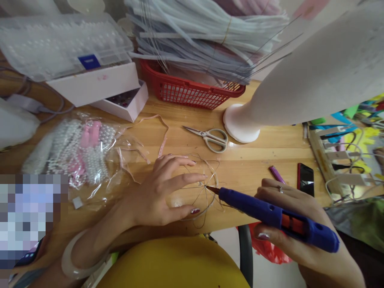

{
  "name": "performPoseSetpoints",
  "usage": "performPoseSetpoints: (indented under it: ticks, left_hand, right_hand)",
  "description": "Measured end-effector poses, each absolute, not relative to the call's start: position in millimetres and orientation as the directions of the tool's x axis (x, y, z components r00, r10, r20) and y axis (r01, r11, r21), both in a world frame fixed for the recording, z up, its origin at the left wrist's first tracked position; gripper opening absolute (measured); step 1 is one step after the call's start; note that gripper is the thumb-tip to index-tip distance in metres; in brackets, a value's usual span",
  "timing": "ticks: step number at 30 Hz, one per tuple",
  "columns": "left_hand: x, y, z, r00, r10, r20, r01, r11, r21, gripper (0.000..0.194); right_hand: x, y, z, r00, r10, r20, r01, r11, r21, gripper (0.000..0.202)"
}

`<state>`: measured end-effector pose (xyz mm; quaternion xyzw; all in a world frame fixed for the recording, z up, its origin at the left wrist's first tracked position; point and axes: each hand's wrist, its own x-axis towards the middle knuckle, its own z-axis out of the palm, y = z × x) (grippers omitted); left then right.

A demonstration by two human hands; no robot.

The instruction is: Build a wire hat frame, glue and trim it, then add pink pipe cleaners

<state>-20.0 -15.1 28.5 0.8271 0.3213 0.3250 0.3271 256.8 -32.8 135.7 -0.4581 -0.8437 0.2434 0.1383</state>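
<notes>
On the wooden table lies a round frame of thin wire (205, 208), with wires crossing at its middle and looping past its rim. My left hand (168, 188) rests over the frame's left side, fingers spread; the index fingertip is close to the crossing point, and the thumb is near the lower rim. In my right hand (300, 204) is a blue glue gun (255, 206), gripped from the right. Its brown nozzle points left and its tip is at or just above the wires' crossing. The gun's body hides part of my right hand's grip.
Scissors (214, 138) lie beyond the frame, near a white stand (241, 124). A red basket (186, 94) holds pale bundled strips. Bagged pearl beads (93, 164) and a phone (22, 220) are on the left. A purple lighter (276, 175), a dark phone (306, 178) and power strips (327, 156) sit right.
</notes>
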Motion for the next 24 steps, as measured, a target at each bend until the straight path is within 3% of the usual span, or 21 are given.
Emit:
performPoseSetpoints:
  ticks: [12,24]
  left_hand:
    - [-20.5,-14.9,28.9,0.594,0.732,0.334,0.305,-0.589,0.748,0.046]
    - [-20.1,-16.0,27.4,0.589,0.738,0.33,0.299,-0.578,0.759,0.047]
  right_hand:
    - [254.0,-35.3,137.8,-0.527,0.849,-0.037,0.677,0.393,-0.623,0.041]
    - [251.3,-33.5,135.5,-0.553,0.832,-0.042,0.68,0.421,-0.601,0.034]
